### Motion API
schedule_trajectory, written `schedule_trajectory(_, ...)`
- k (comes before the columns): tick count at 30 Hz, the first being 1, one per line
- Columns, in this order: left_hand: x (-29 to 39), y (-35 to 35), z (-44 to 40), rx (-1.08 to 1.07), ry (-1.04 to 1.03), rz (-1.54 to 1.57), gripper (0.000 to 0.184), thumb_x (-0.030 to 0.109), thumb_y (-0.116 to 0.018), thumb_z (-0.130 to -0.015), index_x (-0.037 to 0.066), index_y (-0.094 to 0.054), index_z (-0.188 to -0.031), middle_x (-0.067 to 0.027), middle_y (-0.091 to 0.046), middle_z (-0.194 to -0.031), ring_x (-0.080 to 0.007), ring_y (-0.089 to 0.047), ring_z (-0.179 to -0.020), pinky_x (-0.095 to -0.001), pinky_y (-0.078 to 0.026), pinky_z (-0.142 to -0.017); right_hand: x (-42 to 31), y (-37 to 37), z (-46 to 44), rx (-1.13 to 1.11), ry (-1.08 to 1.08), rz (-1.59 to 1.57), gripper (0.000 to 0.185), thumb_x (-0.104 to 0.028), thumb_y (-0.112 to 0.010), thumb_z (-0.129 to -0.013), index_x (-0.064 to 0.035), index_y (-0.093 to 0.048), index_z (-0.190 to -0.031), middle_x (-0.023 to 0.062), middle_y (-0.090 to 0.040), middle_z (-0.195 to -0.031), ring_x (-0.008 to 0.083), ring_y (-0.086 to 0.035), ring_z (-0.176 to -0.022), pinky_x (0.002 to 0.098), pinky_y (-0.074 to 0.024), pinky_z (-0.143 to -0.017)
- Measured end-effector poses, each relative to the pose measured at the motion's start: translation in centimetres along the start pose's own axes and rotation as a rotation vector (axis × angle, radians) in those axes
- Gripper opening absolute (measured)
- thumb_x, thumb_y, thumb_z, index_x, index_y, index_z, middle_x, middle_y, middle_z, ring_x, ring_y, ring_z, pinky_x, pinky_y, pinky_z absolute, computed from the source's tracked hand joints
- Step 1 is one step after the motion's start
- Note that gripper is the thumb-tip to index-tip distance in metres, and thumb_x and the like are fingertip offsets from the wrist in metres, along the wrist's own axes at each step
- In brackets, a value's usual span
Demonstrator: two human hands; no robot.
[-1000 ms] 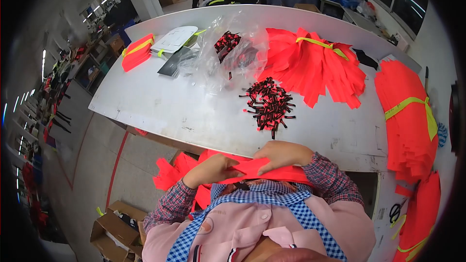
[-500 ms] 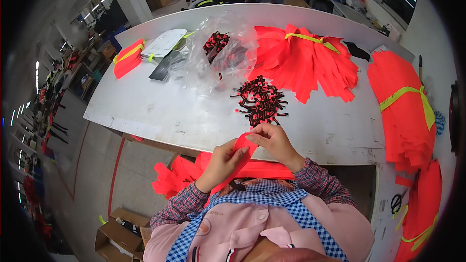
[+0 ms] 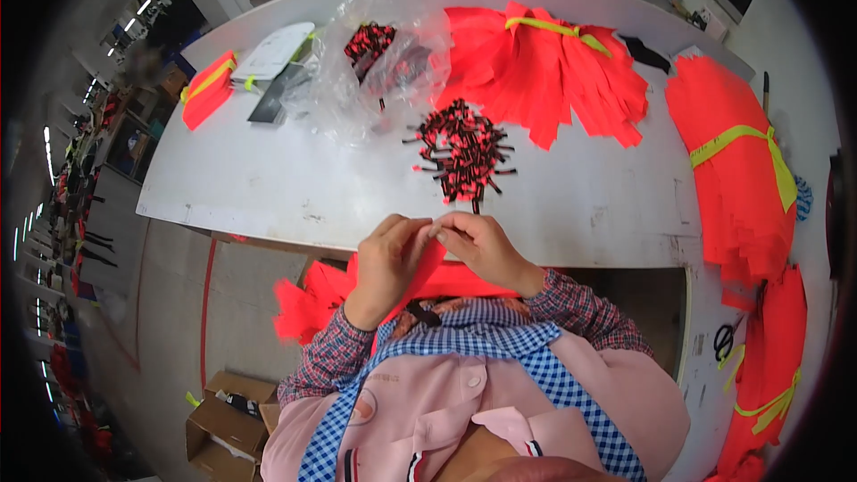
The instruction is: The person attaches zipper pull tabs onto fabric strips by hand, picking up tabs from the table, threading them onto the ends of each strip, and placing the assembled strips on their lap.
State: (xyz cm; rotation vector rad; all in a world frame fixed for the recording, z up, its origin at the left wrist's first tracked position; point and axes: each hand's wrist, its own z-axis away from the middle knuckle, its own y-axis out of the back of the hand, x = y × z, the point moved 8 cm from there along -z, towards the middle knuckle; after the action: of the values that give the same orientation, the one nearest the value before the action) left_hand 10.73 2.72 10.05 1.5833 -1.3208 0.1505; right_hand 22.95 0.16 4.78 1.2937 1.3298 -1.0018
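My left hand [image 3: 386, 266] is closed around a bright red-orange fabric strip [image 3: 430, 266], which hangs down toward my lap. My right hand [image 3: 489, 248] pinches at the strip's upper end, its fingertips meeting those of the left; the exact spot is hidden by the fingers. Just beyond my hands, on the white table [image 3: 357, 201], lies a pile of short black-and-red tabs [image 3: 461, 152]. More red-orange fabric [image 3: 312, 299] rests across my lap, below the table's front edge.
Behind the tabs stand a clear plastic bag [image 3: 344, 103] with more tabs and a fanned fabric bundle [image 3: 553, 71]. A tied bundle [image 3: 732, 170] and black scissors [image 3: 724, 342] are at right. Far left lie a small bundle [image 3: 210, 91] and papers [image 3: 272, 54]. A cardboard box [image 3: 223, 433] sits on the floor.
My left hand has risen and turned so its fingertips meet the right's, covering more of the strip. The view has tipped down, shifting the table items upward in the picture.
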Motion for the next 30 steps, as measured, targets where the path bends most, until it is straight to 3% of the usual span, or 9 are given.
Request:
schedule_trajectory(2,0.0,-0.1,0.4,0.020,-0.042,-0.076,0.008,0.004,-0.066,-0.083,0.001,-0.068,-0.090,-0.0115,-0.061,-0.073,-0.0228,-0.061,-0.063,-0.0298,-0.047,-0.055,1.7,-0.7,0.3,0.019,-0.075,-0.093,0.019,-0.017,-0.052,-0.097,-0.0013,-0.061,-0.105,-0.0045,-0.053,-0.078,0.0014,-0.047,-0.071,0.0205,-0.0415,-0.056)
schedule_trajectory(7,0.2,-1.1,1.5,0.115,-0.273,-0.201,0.010,0.002,-0.071,-0.078,0.002,-0.068,-0.087,-0.0104,-0.061,-0.072,-0.0211,-0.059,-0.059,-0.0288,-0.046,-0.052,5.0,-1.9,0.4,0.182,-0.066,-0.368,0.019,-0.015,-0.052,-0.096,0.0016,-0.060,-0.092,-0.0034,-0.054,-0.073,0.0016,-0.045,-0.067,0.0189,-0.0375,-0.057)
schedule_trajectory(10,-0.6,-1.7,1.3,0.091,-0.165,-0.081,0.012,0.006,-0.072,-0.078,0.004,-0.067,-0.089,-0.0081,-0.057,-0.071,-0.0217,-0.058,-0.058,-0.0306,-0.047,-0.051,6.5,-2.8,0.4,0.184,-0.142,-0.699,0.017,-0.016,-0.054,-0.095,-0.0007,-0.061,-0.092,-0.0040,-0.056,-0.075,0.0014,-0.045,-0.066,0.0177,-0.0368,-0.057)
schedule_trajectory(11,-1.7,-2.0,1.2,-0.013,0.024,0.018,0.011,0.001,-0.069,-0.081,0.002,-0.067,-0.091,-0.0091,-0.061,-0.080,-0.0191,-0.060,-0.069,-0.0269,-0.047,-0.060,6.9,-2.8,0.4,0.214,-0.178,-0.757,0.018,-0.017,-0.053,-0.095,-0.0024,-0.062,-0.092,-0.0032,-0.057,-0.076,0.0021,-0.047,-0.066,0.0180,-0.0390,-0.060)
schedule_trajectory(15,-5.0,-2.7,2.1,-0.224,0.275,0.441,0.014,-0.005,-0.064,-0.082,0.001,-0.066,-0.095,-0.0046,-0.057,-0.094,-0.0122,-0.056,-0.089,-0.0221,-0.044,-0.078,8.7,-3.1,-0.5,0.076,-0.318,-0.808,0.023,-0.022,-0.051,-0.097,-0.0026,-0.063,-0.094,0.0020,-0.063,-0.084,0.0063,-0.053,-0.067,0.0213,-0.0456,-0.066)
schedule_trajectory(18,-6.4,-0.2,2.3,-0.106,0.257,0.378,0.019,-0.008,-0.061,-0.081,0.002,-0.067,-0.097,-0.0057,-0.060,-0.091,-0.0143,-0.058,-0.086,-0.0249,-0.046,-0.078,9.9,-3.0,-2.8,-0.076,-0.391,-0.683,0.024,-0.024,-0.054,-0.096,-0.0023,-0.063,-0.095,0.0032,-0.064,-0.085,0.0080,-0.056,-0.069,0.0221,-0.0470,-0.066)
schedule_trajectory(20,-7.1,3.0,2.0,0.062,0.390,0.447,0.019,-0.008,-0.061,-0.083,0.003,-0.067,-0.098,-0.0048,-0.061,-0.095,-0.0111,-0.059,-0.087,-0.0223,-0.047,-0.077,13.3,-0.4,-6.6,-0.034,-0.221,-0.141,0.023,-0.023,-0.060,-0.092,-0.0002,-0.064,-0.093,0.0008,-0.064,-0.080,0.0101,-0.060,-0.072,0.0251,-0.0485,-0.066)
schedule_trajectory(24,-6.6,10.4,1.5,0.368,0.298,0.302,0.018,-0.009,-0.062,-0.084,0.001,-0.067,-0.099,-0.0048,-0.063,-0.099,-0.0101,-0.059,-0.090,-0.0210,-0.047,-0.078,15.0,2.7,-12.4,0.182,0.269,0.751,0.015,-0.015,-0.064,-0.081,-0.0049,-0.067,-0.092,0.0126,-0.064,-0.086,0.0264,-0.063,-0.082,0.0377,-0.0498,-0.072)
schedule_trajectory(30,-5.1,11.8,0.8,0.382,0.187,0.042,0.014,-0.007,-0.059,-0.088,-0.004,-0.064,-0.100,-0.0055,-0.062,-0.100,-0.0095,-0.056,-0.092,-0.0209,-0.045,-0.078,18.5,1.2,-17.6,0.062,0.364,1.278,0.013,-0.019,-0.060,-0.081,-0.0076,-0.065,-0.082,0.0098,-0.064,-0.083,0.0296,-0.063,-0.082,0.0421,-0.0503,-0.074)
